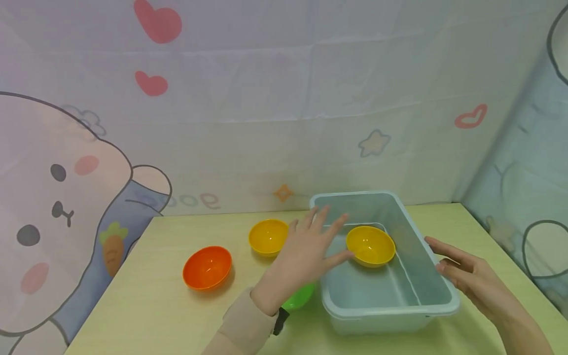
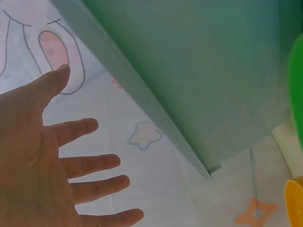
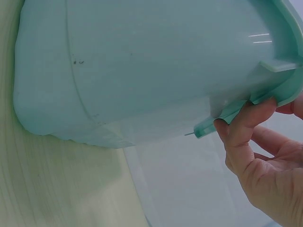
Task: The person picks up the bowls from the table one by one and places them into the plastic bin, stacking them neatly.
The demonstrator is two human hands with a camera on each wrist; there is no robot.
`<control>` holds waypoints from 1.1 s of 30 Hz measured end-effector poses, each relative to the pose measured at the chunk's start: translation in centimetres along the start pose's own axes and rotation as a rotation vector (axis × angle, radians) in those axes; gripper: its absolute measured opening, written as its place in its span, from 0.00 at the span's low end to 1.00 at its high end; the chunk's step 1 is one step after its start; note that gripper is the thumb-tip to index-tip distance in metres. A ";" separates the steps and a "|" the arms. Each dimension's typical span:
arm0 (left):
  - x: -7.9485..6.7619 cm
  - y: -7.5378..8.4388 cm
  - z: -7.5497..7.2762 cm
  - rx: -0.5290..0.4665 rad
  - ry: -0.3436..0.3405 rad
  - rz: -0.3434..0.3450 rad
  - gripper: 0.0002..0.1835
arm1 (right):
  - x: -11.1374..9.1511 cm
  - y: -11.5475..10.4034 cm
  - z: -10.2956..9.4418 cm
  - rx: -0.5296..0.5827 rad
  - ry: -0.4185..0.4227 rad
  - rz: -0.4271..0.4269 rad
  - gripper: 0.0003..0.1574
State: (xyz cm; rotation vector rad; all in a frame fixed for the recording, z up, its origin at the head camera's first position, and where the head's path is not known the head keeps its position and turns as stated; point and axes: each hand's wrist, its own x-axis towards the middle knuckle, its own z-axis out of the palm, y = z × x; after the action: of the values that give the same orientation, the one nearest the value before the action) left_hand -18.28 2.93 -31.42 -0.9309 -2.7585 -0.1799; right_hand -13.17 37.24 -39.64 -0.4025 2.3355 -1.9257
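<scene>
A pale blue-green plastic basin [image 1: 377, 324] stands on the table with one yellow bowl [image 1: 370, 251] lying inside it. My left hand [image 1: 301, 254] hovers over the basin's left rim, fingers spread and nothing in them; the left wrist view shows the same spread hand [image 2: 28, 161] apart from the basin [image 2: 203, 80]. At the right side, my right hand [image 1: 477, 281] holds the basin's rim with bent fingers, seen closer in the right wrist view [image 3: 265, 161]. A green bowl [image 1: 300, 297] is partly hidden beneath my left wrist. Behind that hand sits another yellow bowl [image 1: 266, 237].
An orange bowl [image 1: 207, 268] rests on the light wooden table [image 1: 146, 296], left of the other bowls. A printed cloth [image 1: 248, 98] with hearts and a cartoon animal hangs along the table's back edge and at the right.
</scene>
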 end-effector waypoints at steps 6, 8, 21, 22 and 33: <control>-0.8 -0.8 1.0 -0.035 0.017 -0.025 0.37 | 0.0 -0.1 0.0 -0.001 0.002 0.002 0.33; -1.0 -1.1 1.3 -0.045 0.009 -0.039 0.36 | 0.0 -0.1 0.0 -0.005 0.005 0.004 0.33; -2.4 -3.3 2.8 -0.134 -0.020 -0.092 0.36 | 0.0 -0.1 0.0 0.008 -0.007 -0.002 0.33; -2.5 -3.5 3.0 -0.139 -0.025 -0.097 0.36 | 0.0 -0.1 0.0 0.008 -0.006 -0.002 0.33; -3.6 -4.7 4.4 -0.150 0.009 -0.104 0.35 | -0.1 0.0 0.0 0.035 0.003 0.008 0.33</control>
State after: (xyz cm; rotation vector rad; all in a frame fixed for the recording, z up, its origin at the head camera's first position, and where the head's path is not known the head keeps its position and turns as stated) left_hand -19.08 -2.06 -36.77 -0.8188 -2.8181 -0.4131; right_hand -13.09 37.30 -39.59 -0.3865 2.2978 -1.9619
